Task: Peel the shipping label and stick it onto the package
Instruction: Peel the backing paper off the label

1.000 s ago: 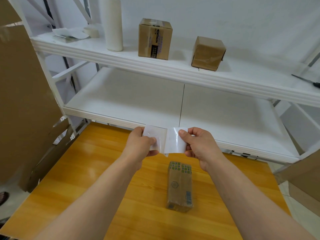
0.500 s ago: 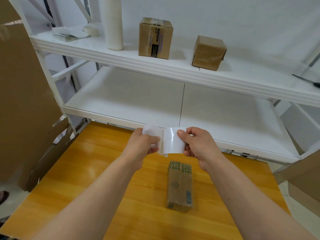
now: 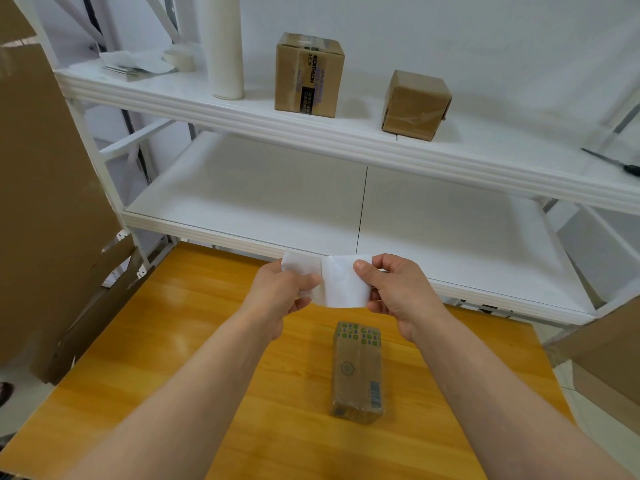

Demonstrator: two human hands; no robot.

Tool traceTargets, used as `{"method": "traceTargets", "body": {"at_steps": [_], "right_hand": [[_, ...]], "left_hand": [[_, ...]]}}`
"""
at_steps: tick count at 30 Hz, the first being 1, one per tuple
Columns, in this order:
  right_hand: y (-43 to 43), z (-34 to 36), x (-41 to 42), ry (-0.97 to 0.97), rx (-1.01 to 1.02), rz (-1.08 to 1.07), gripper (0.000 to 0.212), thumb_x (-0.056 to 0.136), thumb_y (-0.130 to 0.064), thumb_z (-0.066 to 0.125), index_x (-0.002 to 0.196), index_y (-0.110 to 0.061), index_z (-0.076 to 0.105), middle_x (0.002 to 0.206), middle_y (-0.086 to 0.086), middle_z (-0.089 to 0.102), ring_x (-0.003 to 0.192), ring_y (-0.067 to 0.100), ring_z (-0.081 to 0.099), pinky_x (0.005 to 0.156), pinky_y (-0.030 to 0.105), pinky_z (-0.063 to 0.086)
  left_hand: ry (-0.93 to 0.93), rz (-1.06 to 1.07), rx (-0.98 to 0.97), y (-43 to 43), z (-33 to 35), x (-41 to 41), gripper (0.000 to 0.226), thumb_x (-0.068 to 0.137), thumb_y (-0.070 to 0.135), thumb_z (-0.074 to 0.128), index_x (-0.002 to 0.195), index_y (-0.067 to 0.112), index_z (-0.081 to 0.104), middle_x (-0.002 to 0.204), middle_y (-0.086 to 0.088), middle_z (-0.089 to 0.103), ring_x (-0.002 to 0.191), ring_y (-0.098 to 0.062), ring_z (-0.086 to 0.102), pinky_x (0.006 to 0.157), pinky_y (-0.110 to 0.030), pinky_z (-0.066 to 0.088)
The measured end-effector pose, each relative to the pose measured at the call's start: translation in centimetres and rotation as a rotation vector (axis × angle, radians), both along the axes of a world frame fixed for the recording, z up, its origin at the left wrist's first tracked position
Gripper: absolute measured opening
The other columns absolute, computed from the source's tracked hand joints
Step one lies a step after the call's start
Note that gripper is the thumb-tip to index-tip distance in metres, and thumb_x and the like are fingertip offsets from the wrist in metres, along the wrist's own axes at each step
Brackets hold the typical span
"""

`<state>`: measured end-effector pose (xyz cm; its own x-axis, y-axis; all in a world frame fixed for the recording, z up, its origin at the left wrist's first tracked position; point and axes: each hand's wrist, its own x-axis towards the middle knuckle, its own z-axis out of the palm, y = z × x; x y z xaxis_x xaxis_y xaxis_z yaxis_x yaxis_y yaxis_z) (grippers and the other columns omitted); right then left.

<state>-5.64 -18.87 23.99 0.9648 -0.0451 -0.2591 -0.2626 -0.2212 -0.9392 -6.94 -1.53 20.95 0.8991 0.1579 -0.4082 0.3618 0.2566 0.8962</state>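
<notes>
Shipping label [image 3: 343, 287], a small white sheet, is hanging in the air between both hands, over the far edge of the wooden worktop [image 3: 166, 358]. At the far left a big cardboard sheet [image 3: 45, 202] is leaning upright beside the worktop. The left hand [image 3: 280, 294] is pinching the sheet's left end, its grip closed on it with the thumb across the near face and fingers curled behind. A vertical line is running down the sheet between the hands, matte to its left and glossier to its right; whether this is label parting from backing cannot be told. The right hand [image 3: 405, 296] is gripping the right end, its thumb tip pressing the near face near the top corner and its fingers folded behind. The package [image 3: 358, 372], a brown oblong with a barcode, is lying flat on the worktop below the label, between the forearms, touching neither hand. On the top shelf [image 3: 346, 133], left to right, papers [image 3: 135, 65], a tape roll [image 3: 180, 58], a white cylinder [image 3: 225, 46], a tall cardboard box [image 3: 309, 74] and a smaller box [image 3: 415, 105] are standing apart, and a screwdriver [image 3: 616, 162] is lying at the right edge.
</notes>
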Motion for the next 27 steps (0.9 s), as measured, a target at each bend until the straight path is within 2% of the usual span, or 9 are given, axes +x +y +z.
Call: {"method": "traceTargets", "body": {"at_steps": [6, 10, 12, 18, 23, 27], "right_hand": [[-0.3, 0.0, 0.0, 0.004, -0.001, -0.007, 0.010, 0.092, -0.027, 0.068, 0.092, -0.017, 0.064, 0.087, 0.003, 0.063, 0.067, 0.016, 0.056, 0.058, 0.027, 0.052], [-0.6, 0.2, 0.0, -0.004, -0.012, -0.009, 0.011, 0.092, -0.027, 0.068, 0.092, -0.018, 0.064, 0.088, 0.003, 0.063, 0.068, 0.016, 0.057, 0.058, 0.027, 0.053], [-0.7, 0.4, 0.0, -0.004, -0.004, -0.012, 0.010, 0.093, -0.027, 0.068, 0.091, -0.018, 0.063, 0.088, 0.003, 0.063, 0.067, 0.016, 0.056, 0.057, 0.026, 0.053], [-1.5, 0.8, -0.4, -0.003, 0.008, -0.037, 0.013, 0.092, -0.026, 0.068, 0.085, -0.018, 0.061, 0.085, 0.004, 0.061, 0.066, 0.018, 0.053, 0.058, 0.028, 0.052], [-2.4, 0.9, -0.8, -0.012, 0.008, -0.061, 0.015, 0.093, -0.025, 0.067, 0.081, -0.018, 0.061, 0.081, 0.003, 0.060, 0.066, 0.017, 0.052, 0.061, 0.030, 0.052], [-2.9, 0.8, -0.9, -0.018, 0.006, -0.072, 0.015, 0.093, -0.025, 0.068, 0.080, -0.019, 0.061, 0.082, 0.003, 0.061, 0.065, 0.017, 0.053, 0.062, 0.031, 0.052]], "left_hand": [[0.026, 0.021, 0.016, -0.1, -0.2, 0.4, 0.033, 0.084, 0.006, 0.072, 0.114, 0.015, 0.064, 0.111, -0.005, 0.068, 0.103, -0.027, 0.064, 0.081, -0.037, 0.059], [0.026, 0.023, 0.045, -0.5, -0.2, 0.6, 0.035, 0.086, 0.008, 0.072, 0.118, 0.017, 0.061, 0.107, 0.001, 0.065, 0.105, -0.024, 0.060, 0.096, -0.045, 0.053], [0.028, 0.027, 0.056, -0.7, -0.2, 0.7, 0.037, 0.086, 0.010, 0.072, 0.120, 0.017, 0.060, 0.110, 0.000, 0.065, 0.108, -0.026, 0.059, 0.099, -0.046, 0.050], [0.031, -0.002, 0.078, -1.6, -0.2, 1.1, 0.023, 0.086, 0.009, 0.072, 0.104, 0.019, 0.062, 0.106, -0.002, 0.067, 0.101, -0.025, 0.062, 0.093, -0.043, 0.055], [0.028, -0.029, 0.097, -2.3, -0.2, 1.1, 0.031, 0.087, 0.009, 0.071, 0.116, 0.013, 0.065, 0.109, -0.006, 0.069, 0.100, -0.026, 0.065, 0.076, -0.034, 0.056], [0.026, -0.027, 0.097, -2.8, 0.1, 0.9, 0.032, 0.088, 0.006, 0.069, 0.119, 0.012, 0.063, 0.108, -0.006, 0.067, 0.098, -0.025, 0.064, 0.076, -0.034, 0.056]]}}
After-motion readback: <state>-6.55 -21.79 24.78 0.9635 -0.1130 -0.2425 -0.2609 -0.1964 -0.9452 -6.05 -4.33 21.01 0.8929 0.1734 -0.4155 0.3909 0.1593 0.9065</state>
